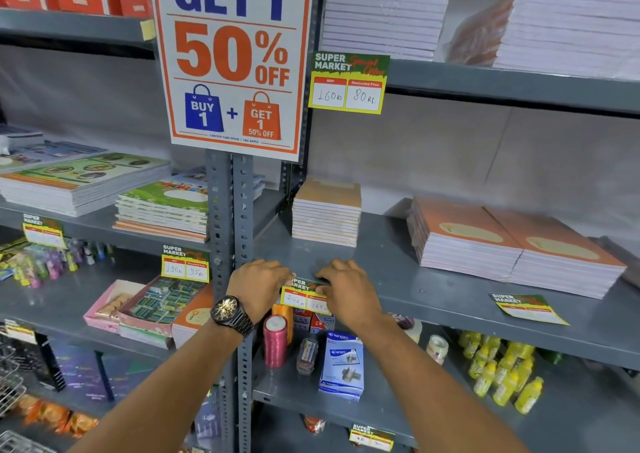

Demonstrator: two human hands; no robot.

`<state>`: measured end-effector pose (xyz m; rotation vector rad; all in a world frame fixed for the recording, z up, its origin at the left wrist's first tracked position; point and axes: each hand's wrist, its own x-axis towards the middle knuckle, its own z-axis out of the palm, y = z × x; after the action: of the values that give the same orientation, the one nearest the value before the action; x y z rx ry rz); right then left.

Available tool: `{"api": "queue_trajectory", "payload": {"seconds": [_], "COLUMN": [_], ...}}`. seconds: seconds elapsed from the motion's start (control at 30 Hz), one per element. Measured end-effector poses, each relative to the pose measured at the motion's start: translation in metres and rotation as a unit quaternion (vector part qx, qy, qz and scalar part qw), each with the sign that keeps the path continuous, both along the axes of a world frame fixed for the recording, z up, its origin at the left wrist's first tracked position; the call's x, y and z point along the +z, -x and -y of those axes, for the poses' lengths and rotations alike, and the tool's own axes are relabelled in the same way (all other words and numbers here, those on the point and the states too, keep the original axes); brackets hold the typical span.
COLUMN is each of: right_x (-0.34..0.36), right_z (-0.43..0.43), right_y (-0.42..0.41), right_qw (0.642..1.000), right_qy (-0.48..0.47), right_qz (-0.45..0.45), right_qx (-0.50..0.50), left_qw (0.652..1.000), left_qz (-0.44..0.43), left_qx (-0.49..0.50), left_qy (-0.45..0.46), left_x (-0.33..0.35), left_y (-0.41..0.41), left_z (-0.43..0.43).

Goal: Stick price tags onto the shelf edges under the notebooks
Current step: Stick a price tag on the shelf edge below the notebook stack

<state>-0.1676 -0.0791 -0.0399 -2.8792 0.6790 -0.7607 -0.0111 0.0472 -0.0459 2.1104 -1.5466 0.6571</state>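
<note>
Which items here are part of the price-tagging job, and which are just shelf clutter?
In the job:
price tag under both hands
left hand
right hand
shelf edge
brown notebook stack
loose tag

Lying about:
50% off poster
pink thread spool
yellow bottles

Both hands at the near edge of the middle shelf [433, 300], just right of the upright post [230, 244]. Left hand [258, 288] and right hand [349, 291] flank a price tag [304, 298] on that edge. Small notebook stack [327, 212] sits behind it, farther in; wider stack [512, 244] to the right. Loose tag [528, 309] lies flat on the shelf, near right. Promo poster [232, 61] hangs above on the post. Thread spool [275, 341] on the shelf below.
</note>
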Motion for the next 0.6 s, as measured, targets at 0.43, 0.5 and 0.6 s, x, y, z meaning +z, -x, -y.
{"api": "queue_trajectory", "payload": {"seconds": [0.43,0.5,0.6], "right_x": [0.002,0.006,0.012], "right_z": [0.041,0.062,0.103], "right_y": [0.120,0.155,0.211], "right_qw": [0.973,0.971,0.962], "right_qy": [-0.145,-0.128,-0.121], "right_qz": [0.179,0.198,0.220], "right_qx": [0.008,-0.035,-0.104], "left_qw": [0.952,0.955,0.961], "left_qz": [-0.305,-0.295,-0.271], "left_qx": [-0.002,-0.011,-0.051], "left_qy": [0.020,0.032,0.031], "left_x": [0.014,0.018,0.027], "left_y": [0.030,0.052,0.099], "left_z": [0.017,0.029,0.062]}}
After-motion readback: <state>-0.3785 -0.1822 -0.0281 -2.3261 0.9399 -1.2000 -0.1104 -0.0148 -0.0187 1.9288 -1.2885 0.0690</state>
